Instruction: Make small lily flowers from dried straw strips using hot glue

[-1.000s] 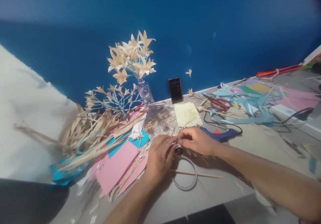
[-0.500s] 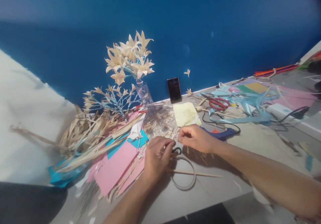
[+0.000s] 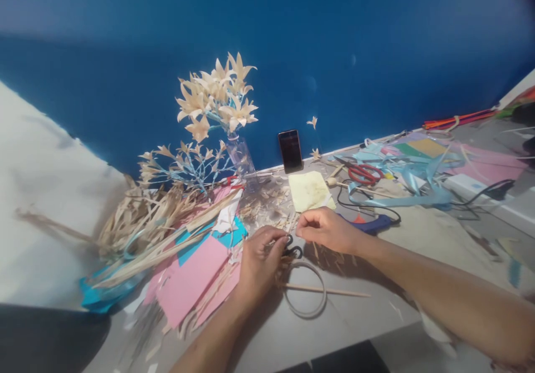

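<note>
My left hand (image 3: 261, 258) is closed, thumb against fingers, over the work surface. What it pinches, if anything, is too small to make out. Black loop handles (image 3: 296, 251), which look like small scissors, show at its fingertips; I cannot tell whether they are held or lie beneath. My right hand (image 3: 321, 229) is closed in a pinch just to the right, its fingertips close to the left ones. Whatever lies between them is hidden. A pale ring (image 3: 307, 314) rests below the hands, across a thin wooden stick (image 3: 349, 293).
Cream flowers (image 3: 217, 97) stand in a clear bottle (image 3: 241, 158) by the blue wall. A phone (image 3: 290, 151) leans beside a yellow pad (image 3: 310, 190). Dried husks (image 3: 146, 222) and pink paper (image 3: 194, 281) lie left; red-handled scissors (image 3: 365, 173), blue ribbon (image 3: 401, 199) and a blue tool (image 3: 374, 225) right.
My left fingers have shifted slightly, and more of the black loop handles shows beside them. My right hand has stayed almost in place.
</note>
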### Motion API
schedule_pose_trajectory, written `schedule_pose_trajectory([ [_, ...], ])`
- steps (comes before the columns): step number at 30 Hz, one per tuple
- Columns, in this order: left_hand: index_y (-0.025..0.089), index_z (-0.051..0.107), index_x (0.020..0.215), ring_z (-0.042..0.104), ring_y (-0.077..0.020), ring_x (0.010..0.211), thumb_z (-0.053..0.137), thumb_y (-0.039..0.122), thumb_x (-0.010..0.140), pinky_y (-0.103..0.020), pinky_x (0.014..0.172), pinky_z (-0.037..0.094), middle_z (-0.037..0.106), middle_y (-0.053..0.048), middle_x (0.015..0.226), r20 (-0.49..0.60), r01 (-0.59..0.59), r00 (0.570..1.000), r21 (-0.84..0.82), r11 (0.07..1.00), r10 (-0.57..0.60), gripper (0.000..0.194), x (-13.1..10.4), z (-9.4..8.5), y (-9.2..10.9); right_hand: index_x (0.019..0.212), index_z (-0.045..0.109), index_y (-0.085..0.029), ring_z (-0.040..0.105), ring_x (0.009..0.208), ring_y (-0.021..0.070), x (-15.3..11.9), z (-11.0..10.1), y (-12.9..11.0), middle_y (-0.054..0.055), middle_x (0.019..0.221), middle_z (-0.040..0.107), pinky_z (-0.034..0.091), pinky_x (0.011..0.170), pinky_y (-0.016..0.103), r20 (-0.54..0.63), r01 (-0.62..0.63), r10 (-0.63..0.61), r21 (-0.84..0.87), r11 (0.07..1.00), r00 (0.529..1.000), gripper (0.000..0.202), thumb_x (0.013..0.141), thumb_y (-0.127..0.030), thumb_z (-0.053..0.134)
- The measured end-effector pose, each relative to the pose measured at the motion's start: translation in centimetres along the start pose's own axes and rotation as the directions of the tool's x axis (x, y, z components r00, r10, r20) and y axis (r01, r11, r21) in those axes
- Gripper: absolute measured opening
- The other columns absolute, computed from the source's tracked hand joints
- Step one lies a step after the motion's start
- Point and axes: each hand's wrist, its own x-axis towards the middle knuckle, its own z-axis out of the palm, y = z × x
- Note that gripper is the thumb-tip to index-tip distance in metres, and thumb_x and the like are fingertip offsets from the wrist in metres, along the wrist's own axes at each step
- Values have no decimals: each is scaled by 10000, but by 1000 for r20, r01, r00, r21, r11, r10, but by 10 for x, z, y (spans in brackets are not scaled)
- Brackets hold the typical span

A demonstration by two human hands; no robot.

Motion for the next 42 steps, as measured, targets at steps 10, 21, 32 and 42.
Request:
schedule_pose_trajectory([
  [10, 147, 676, 811, 627, -153, 582, 776, 317, 710, -274, 574, 505, 735, -75, 717, 235, 444, 895, -518, 731, -378, 222, 2, 1, 3, 705, 637, -148, 468, 560, 99, -1, 0, -1, -30, 605, 565, 336, 515, 206, -13, 22, -22, -3, 1000, 1000, 110, 775, -224, 599],
  [21, 169, 605, 755, 545, -91, 570, 746, 254, 791, -214, 580, 442, 592, 28, 631, 296, 423, 906, -634, 648, -302, 168, 0, 4, -11, 732, 633, -152, 473, 504, 94, -4, 8, -2, -26, 608, 572, 348, 490, 214, 58, 0, -2, 30, 1000, 998, 134, 808, -255, 593],
  [32, 151, 590, 715, 506, -100, 550, 756, 278, 775, -224, 561, 394, 564, 7, 598, 365, 489, 872, -609, 625, -327, 218, 0, 3, -10, 793, 679, -138, 492, 590, 100, -5, 10, -3, -18, 653, 592, 372, 545, 207, -24, 95, -94, 59, 994, 995, 89, 773, -214, 638],
  [42, 155, 556, 682, 526, -111, 567, 784, 318, 737, -224, 569, 406, 587, -16, 630, 399, 536, 843, -581, 612, -360, 285, 0, 5, -5, 717, 681, -138, 478, 599, 104, -5, 11, 3, -14, 632, 591, 367, 556, 216, -88, 187, -189, -37, 982, 978, 135, 815, -193, 605],
])
